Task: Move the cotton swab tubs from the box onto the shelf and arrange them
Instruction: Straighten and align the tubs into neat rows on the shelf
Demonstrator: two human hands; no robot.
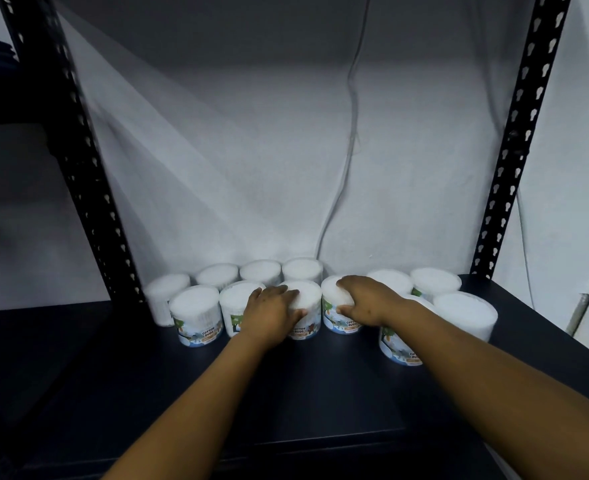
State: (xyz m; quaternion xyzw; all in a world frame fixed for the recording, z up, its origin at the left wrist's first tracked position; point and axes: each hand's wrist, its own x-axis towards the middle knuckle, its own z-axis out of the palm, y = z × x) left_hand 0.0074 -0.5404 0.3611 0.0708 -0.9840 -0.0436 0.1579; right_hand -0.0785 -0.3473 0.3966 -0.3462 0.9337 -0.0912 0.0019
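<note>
Wall: pale and rough, it fills the space behind the shelf, with a thin cable hanging down it to the tubs
Shelf: a dark flat board that spans the lower half of the view and carries every tub in sight
Uprights: two black slotted metal posts, the left post and the right post, rise from the back corners of the board
Arms: two bare forearms reach forward from the near edge toward the middle of the tubs
Tubs as a group: about a dozen round clear tubs of white cotton swabs stand upright along the back of the board, in two loose rows close to the wall
Left cluster: a back row of four with three in front, packed side by side and touching
Right cluster: four tubs set more loosely, one of them standing nearer the front than the rest
Left hand: fingers curled over the top and thumb against the side of a front-row tub labelled Cotton Buds, gripping it
Right hand: wrapped around the neighbouring tub just to the right, fingers on its top and thumb on its side
Held tubs: both rest on the board, just beside each other
</note>
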